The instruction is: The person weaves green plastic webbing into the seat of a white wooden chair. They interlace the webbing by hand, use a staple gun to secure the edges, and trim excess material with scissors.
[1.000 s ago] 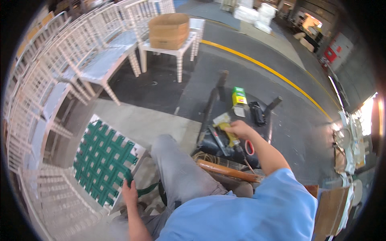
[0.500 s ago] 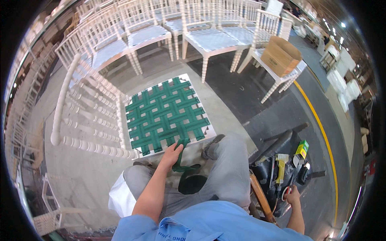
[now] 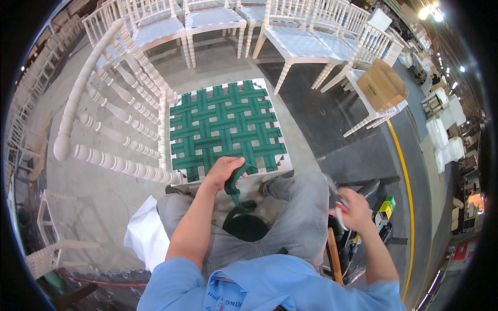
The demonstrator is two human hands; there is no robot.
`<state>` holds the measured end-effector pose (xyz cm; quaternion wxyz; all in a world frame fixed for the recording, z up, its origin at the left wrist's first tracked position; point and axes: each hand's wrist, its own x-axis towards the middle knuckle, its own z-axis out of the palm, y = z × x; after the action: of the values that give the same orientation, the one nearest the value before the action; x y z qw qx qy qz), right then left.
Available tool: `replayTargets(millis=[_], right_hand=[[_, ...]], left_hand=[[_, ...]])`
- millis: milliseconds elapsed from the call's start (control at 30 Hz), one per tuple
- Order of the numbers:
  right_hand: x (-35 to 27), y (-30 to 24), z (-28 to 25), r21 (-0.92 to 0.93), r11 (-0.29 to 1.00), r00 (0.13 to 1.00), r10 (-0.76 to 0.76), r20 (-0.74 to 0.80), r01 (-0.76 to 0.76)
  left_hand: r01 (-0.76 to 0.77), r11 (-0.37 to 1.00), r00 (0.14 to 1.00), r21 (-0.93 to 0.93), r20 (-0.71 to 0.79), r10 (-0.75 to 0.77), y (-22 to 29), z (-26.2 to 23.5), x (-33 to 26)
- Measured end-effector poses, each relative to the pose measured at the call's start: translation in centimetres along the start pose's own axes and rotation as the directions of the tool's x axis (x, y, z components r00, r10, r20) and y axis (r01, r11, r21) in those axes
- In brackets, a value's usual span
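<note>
Left hand (image 3: pixel 225 171) closed on a flat green webbing strap (image 3: pixel 232 189); right hand (image 3: pixel 355 210) grips blurred red-handled scissors (image 3: pixel 340 209); chair seat (image 3: pixel 224 125) lattice-woven, open-gapped; backrest (image 3: pixel 114 162) white, bead-turned

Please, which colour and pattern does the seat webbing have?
Green webbing, woven in a crisscross lattice; best seen in the head view.
</note>
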<state>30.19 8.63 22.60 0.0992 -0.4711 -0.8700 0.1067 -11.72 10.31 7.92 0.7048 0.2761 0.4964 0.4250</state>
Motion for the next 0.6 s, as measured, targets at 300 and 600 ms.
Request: replayTargets(millis=[300,600], right_hand=[[17.3,-2.5,10.3,-0.195,0.830,0.779,-0.373,0.504,0.523],[20.2,-2.4,14.4,-0.140,0.720,0.677,-0.542,0.498,0.679]], left_hand=[[-0.072,0.992,0.997,0.100,0.048,0.067,0.7,0.6,0.3],[-0.130,0.982,0.981,0.137,0.161,0.108,0.9,-0.2,0.6]])
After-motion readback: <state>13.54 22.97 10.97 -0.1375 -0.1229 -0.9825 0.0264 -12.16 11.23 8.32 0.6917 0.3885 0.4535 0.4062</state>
